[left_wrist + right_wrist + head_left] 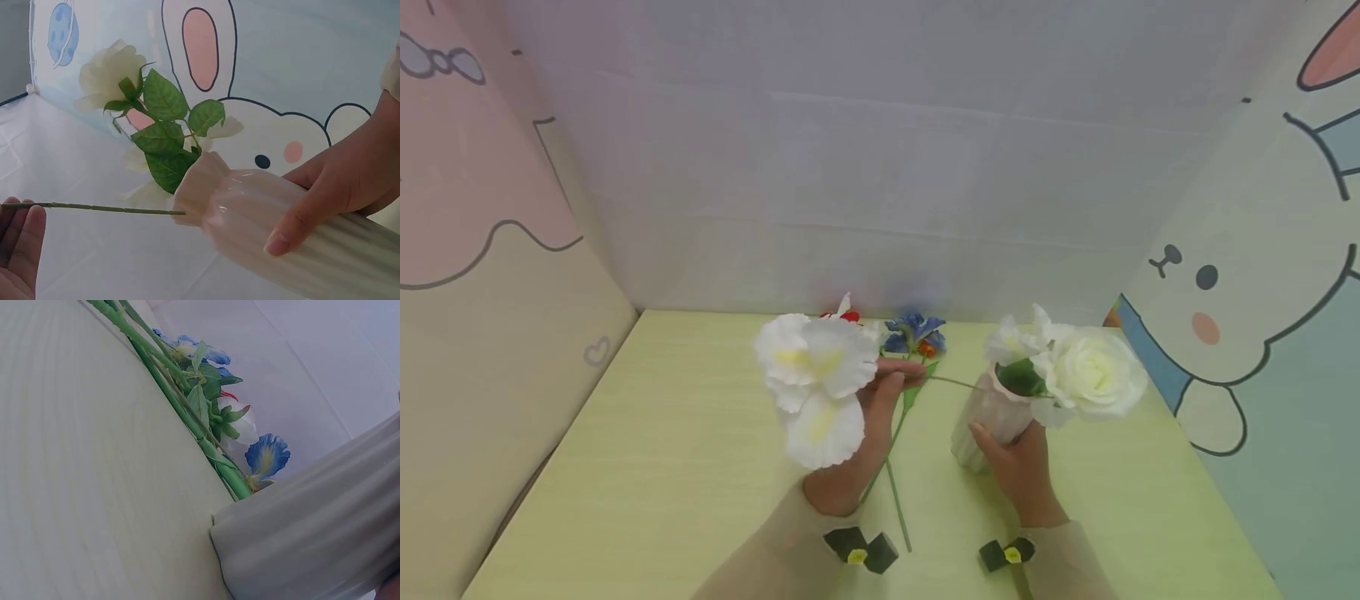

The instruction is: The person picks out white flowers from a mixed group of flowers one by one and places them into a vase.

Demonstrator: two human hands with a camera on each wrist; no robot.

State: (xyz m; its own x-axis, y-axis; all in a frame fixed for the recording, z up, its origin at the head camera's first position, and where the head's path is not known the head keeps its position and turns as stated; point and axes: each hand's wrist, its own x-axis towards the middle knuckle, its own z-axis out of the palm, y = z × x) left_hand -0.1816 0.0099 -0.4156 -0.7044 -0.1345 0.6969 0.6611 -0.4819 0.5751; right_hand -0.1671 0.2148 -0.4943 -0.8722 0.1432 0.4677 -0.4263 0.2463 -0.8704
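My left hand (pixel 871 429) pinches the thin green stem (pixel 112 209) of a large white flower with yellow centres (pixel 814 367). The stem's free end points right and overlaps the rim of a pale ribbed vase (pixel 988 417); whether it touches the rim I cannot tell. Tilted, the vase is gripped around its side by my right hand (pixel 1028 471), with the thumb showing along the front. A white rose (pixel 1097 372) with green leaves (pixel 164 140) leans out of its mouth, beside another white bloom (pixel 1018 337).
On the pale table (pixel 647 433), behind and under my left hand, lie several flowers, among them a blue one (pixel 912 333) and a red one (pixel 850 317). Their green stems (pixel 898 500) run toward me. Fabric walls stand at the back and both sides.
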